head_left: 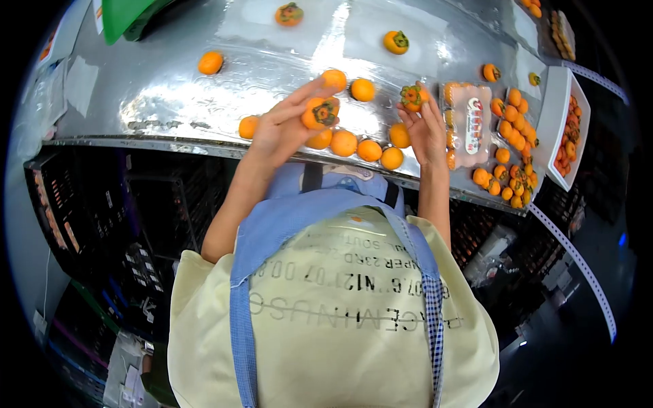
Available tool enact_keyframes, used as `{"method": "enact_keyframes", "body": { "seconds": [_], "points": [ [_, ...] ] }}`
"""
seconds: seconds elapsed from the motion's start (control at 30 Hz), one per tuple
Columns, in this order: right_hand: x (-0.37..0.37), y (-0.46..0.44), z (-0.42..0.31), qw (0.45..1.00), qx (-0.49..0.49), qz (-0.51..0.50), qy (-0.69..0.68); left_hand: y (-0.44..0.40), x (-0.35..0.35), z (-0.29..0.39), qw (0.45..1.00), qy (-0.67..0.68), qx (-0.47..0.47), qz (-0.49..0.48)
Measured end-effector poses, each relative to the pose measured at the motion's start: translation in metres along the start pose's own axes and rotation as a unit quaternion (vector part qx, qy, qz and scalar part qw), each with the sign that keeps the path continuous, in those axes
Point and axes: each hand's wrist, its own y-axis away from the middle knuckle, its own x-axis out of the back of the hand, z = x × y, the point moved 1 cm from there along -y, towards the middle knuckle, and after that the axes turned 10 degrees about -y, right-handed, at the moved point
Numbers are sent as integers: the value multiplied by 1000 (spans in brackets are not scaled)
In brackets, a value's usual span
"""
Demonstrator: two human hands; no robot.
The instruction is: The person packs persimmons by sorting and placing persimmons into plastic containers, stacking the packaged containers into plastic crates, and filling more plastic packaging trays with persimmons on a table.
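Note:
My left hand [280,129] is closed round an orange persimmon [317,114], its leafy calyx facing right, above the metal table. Another persimmon [334,80] shows just past those fingertips; I cannot tell whether they touch it. Farther right, my right hand [427,129] grips a persimmon [412,98] at its fingertips, green calyx toward me. Between and below the hands, several persimmons [344,143] lie along the near edge of the table. One persimmon [400,135] rests close to my right palm, and one [362,90] sits between the hands.
The shiny metal table [170,102] carries scattered persimmons [396,42]. Right of my right hand lies a clear lidded pack [469,126] with a label, then loose persimmons [517,122]. A white box [549,122] of small orange-red fruit stands beyond. A green container [129,17] is at upper left.

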Motion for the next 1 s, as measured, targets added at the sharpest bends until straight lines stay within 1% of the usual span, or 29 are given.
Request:
{"method": "enact_keyframes", "body": {
  "seconds": [0.07, 0.1, 0.17, 0.2, 0.23, 0.27, 0.3, 0.33, 0.37, 0.47, 0.57, 0.67, 0.77, 0.87, 0.97, 1.0],
  "points": [
    [4, 2, -4, 999, 23, 12, 31, 0, 1, -1, 1000, -3, 3, 16],
    [5, 3, -5, 995, 40, 1, 90, -1, 3, -2, 1000, 14, 5, 13],
    [2, 6, -6, 965, 42, 4, 260, -1, 5, -4, 1000, 20, 13, 2],
    [0, 7, -4, 939, 41, 5, 341, -1, 5, -5, 1000, 22, 16, -2],
    [-1, 4, 0, 912, 97, 12, 399, -2, 4, -6, 1000, 14, 21, 8],
    [-6, 3, 2, 860, 144, -4, 490, -2, 3, -7, 999, 5, 27, 19],
    [-12, 2, 2, 796, 188, -20, 575, -2, 3, -7, 999, -4, 32, 29],
    [-18, 1, 1, 721, 231, -36, 653, -2, 3, -7, 999, -10, 48, 20],
    [-23, -1, 2, 691, 233, -39, 684, -2, 3, -6, 998, -16, 64, 11],
    [-17, -8, 7, 665, 238, -43, 706, 0, 7, -5, 996, -19, 83, 2],
    [-15, -12, 7, 662, 249, -64, 704, -1, 12, -10, 997, -36, 71, 15],
    [-15, -14, 7, 677, 245, -95, 688, -2, 12, -10, 997, -50, 59, 21],
    [-17, -14, 6, 681, 227, -95, 690, -2, 8, -10, 997, -53, 57, 21],
    [-21, -14, 1, 650, 229, -99, 718, 0, 6, -10, 997, -45, 59, 9],
    [-56, 2, -10, 756, 219, -95, 610, 2, 5, -10, 998, -31, 49, -9],
    [-69, 8, -12, 779, 217, -117, 576, 1, 4, -10, 998, -26, 46, -18]
  ]
}}
